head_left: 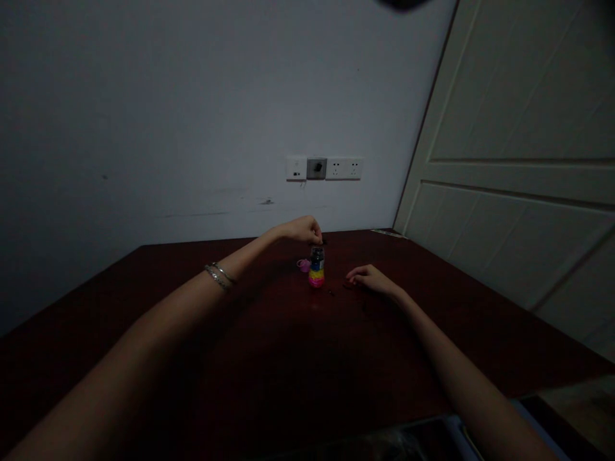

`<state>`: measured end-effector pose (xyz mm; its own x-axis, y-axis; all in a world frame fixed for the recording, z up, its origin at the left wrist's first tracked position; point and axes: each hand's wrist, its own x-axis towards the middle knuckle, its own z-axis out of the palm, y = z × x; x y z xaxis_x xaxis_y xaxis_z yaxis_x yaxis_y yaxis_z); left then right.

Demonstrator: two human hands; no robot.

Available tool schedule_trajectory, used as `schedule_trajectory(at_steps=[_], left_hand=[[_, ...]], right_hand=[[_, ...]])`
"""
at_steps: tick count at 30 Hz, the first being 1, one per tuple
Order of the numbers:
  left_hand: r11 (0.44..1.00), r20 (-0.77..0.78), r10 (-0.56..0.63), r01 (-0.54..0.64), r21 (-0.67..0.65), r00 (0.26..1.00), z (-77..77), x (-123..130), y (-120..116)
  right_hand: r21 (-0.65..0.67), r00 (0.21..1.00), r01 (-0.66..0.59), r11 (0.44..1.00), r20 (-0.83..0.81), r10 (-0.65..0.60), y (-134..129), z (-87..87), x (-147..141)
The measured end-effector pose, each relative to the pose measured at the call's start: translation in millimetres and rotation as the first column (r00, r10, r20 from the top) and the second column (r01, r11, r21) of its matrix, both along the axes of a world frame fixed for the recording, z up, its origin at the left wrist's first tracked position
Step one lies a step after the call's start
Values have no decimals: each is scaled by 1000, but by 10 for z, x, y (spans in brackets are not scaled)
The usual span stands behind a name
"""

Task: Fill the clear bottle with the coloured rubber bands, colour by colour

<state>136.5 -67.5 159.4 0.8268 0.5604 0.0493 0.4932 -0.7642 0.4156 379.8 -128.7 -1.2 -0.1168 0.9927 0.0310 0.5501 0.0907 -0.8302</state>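
A small clear jar (316, 267) stands upright on the dark red table, filled in layers of pink, yellow, blue and black; its mouth is uncovered. Directly over that mouth is my left hand (303, 229), fingers closed in a downward pinch. A tiny dark bit shows by its fingertips, too small to name. To the right of the jar, my right hand (371, 279) rests low on the table with curled fingers pressed together at a small dark thing I cannot make out. A pink lid (304, 265) with a loop lies beside the jar, on its left.
Another small dark piece (331, 292) lies in front of the jar. The table (269, 358) runs back to a white wall with sockets (344, 168). A pale panelled door (509, 186) stands on the right. Something flat and glossy (403, 442) lies at the near edge.
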Motion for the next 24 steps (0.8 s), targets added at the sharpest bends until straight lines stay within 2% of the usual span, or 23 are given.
schedule_trajectory(at_steps=[13,24], left_hand=[[997,-143,-69,61,-57,987,-80,101,188],[1000,-303,-17,19,3,953,-29,175,141]], right_hand=[[10,998,-3,1000,62,3,-42,29,-37],[21,997,-1,1000,80,-1,-18,-15,-26]])
